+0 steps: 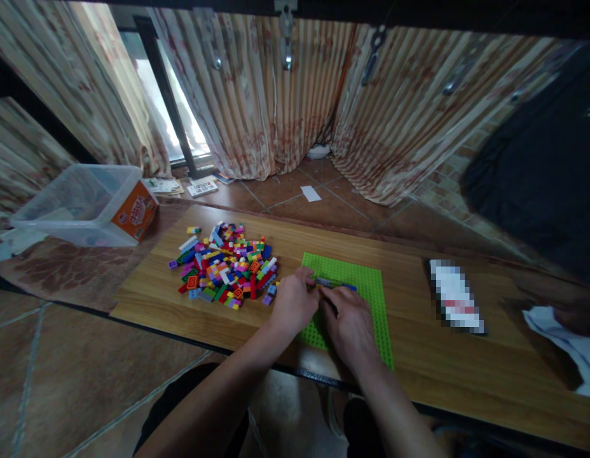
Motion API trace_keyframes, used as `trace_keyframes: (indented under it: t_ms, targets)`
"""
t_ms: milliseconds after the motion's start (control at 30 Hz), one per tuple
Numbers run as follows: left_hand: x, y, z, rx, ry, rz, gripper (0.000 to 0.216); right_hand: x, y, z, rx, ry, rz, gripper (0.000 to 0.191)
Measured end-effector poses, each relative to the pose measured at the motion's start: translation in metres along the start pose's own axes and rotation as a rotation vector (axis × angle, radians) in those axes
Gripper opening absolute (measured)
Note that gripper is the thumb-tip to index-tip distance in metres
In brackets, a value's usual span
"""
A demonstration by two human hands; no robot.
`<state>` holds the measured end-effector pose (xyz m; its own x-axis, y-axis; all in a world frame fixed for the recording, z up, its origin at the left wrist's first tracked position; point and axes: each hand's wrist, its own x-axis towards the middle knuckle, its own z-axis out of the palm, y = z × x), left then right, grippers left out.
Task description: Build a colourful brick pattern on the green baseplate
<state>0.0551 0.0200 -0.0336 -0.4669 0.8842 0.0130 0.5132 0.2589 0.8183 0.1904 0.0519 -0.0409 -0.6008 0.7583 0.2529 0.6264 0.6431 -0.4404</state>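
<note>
A bright green studded baseplate (366, 273) lies on the wooden table, with my hands over its left and middle part. On it runs a row of toy building bricks (326, 281), greyish and blue, partly hidden behind my fingers. My left hand (295, 304) is closed, its fingertips pinched together at the left end of the row. Beside it, my right hand (349, 323) has its fingers curled down, thumb and forefinger meeting near the left fingertips. Whatever lies between the fingers is too small and covered to name. Left of the plate spreads a heap of mixed coloured bricks (228, 264).
A clear plastic box (89, 219) with an orange label stands left of the wooden tabletop (154, 286). Right of the plate lies a blurred-out object (457, 296). Farther right are a white cloth or paper (566, 337) and a dark-clothed person (543, 159). Striped curtains (257, 95) hang behind.
</note>
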Motion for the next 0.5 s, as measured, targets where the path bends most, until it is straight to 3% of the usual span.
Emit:
trace_keyframes:
  t_ms: [500]
  targets:
    - [0.000, 0.006, 0.000, -0.019, -0.019, -0.035, 0.034, -0.015, -0.002, 0.011, -0.120, 0.042, -0.017, 0.038]
